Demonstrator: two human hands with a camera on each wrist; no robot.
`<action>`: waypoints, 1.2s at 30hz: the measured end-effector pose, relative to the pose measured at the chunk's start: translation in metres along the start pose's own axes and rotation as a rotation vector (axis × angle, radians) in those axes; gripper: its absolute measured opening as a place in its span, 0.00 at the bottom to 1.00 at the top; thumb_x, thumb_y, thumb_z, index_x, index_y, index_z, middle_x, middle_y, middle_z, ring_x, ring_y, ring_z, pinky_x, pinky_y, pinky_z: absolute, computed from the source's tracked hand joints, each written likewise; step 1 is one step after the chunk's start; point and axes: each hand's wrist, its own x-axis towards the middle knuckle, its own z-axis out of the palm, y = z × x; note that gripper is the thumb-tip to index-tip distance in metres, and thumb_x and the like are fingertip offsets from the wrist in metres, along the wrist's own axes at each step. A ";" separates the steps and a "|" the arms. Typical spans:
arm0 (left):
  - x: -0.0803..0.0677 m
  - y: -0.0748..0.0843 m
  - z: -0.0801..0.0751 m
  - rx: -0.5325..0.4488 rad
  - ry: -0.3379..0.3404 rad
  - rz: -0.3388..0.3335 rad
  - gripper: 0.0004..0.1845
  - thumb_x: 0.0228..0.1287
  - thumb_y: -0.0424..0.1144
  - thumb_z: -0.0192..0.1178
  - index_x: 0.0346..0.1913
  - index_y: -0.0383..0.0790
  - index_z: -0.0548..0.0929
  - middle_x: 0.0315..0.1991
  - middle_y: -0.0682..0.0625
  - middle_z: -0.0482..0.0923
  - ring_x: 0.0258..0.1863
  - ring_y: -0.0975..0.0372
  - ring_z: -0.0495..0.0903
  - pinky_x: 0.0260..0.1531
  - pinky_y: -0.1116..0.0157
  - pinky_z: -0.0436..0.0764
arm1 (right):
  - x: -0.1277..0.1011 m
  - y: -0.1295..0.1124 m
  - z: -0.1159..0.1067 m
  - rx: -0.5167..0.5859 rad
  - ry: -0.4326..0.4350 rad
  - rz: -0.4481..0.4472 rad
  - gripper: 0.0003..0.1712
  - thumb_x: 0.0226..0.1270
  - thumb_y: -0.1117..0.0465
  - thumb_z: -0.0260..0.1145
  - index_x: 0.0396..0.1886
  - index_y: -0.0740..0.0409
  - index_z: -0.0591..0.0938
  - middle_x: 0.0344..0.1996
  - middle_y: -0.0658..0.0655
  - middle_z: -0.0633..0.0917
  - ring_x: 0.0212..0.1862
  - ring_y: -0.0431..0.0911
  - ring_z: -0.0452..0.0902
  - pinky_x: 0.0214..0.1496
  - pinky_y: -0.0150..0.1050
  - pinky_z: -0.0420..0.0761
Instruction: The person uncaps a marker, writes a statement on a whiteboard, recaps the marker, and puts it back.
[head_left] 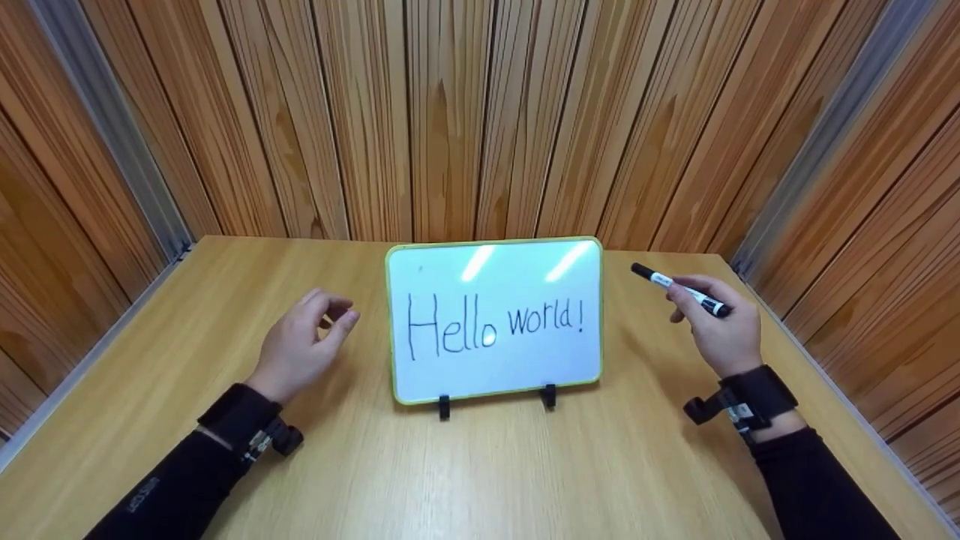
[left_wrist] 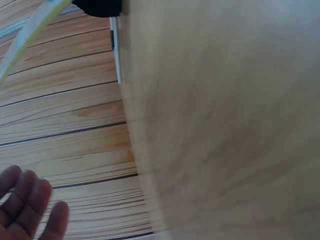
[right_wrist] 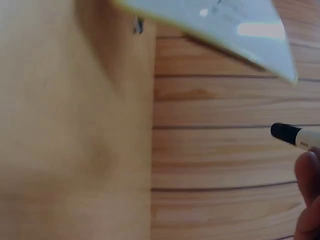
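A small whiteboard (head_left: 495,285) with a yellow-green rim stands on the table, held up by two black feet (head_left: 444,407). "Hello world!" is handwritten across it in dark strokes. To its right, my right hand (head_left: 724,326) pinches a black-and-white marker (head_left: 679,289) between thumb and fingers. The marker's black-capped end points up and left, apart from the board; the right wrist view also shows this cap (right_wrist: 285,133). Left of the board, my left hand (head_left: 304,341) hovers with loosely bent fingers and holds nothing. Its fingertips (left_wrist: 37,200) show at the lower left of the left wrist view.
The wooden table (head_left: 480,480) runs under both hands. Wood-plank walls (head_left: 450,112) close it in at the back and on both sides, with grey metal strips (head_left: 112,127) at the corners. Each wrist carries a black band (head_left: 759,395) with a small camera.
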 end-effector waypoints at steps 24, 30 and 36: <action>0.015 -0.031 -0.018 0.079 -0.104 -0.174 0.26 0.89 0.52 0.57 0.66 0.29 0.81 0.64 0.33 0.80 0.65 0.38 0.79 0.63 0.37 0.78 | 0.004 0.063 -0.041 -0.419 -0.366 0.255 0.34 0.88 0.41 0.63 0.77 0.62 0.81 0.69 0.71 0.82 0.62 0.63 0.75 0.56 0.51 0.75; 0.014 -0.035 -0.023 0.077 -0.105 -0.192 0.28 0.90 0.54 0.55 0.66 0.29 0.80 0.65 0.33 0.79 0.66 0.38 0.79 0.64 0.38 0.78 | 0.006 0.066 -0.045 -0.523 -0.462 0.260 0.24 0.85 0.50 0.70 0.66 0.63 0.88 0.54 0.65 0.85 0.47 0.56 0.77 0.43 0.45 0.76; 0.014 -0.034 -0.024 0.085 -0.125 -0.210 0.29 0.90 0.56 0.54 0.67 0.30 0.80 0.66 0.34 0.79 0.67 0.38 0.78 0.65 0.37 0.77 | 0.007 0.069 -0.043 -0.518 -0.557 0.339 0.22 0.80 0.59 0.72 0.65 0.67 0.86 0.55 0.68 0.86 0.43 0.53 0.81 0.36 0.40 0.80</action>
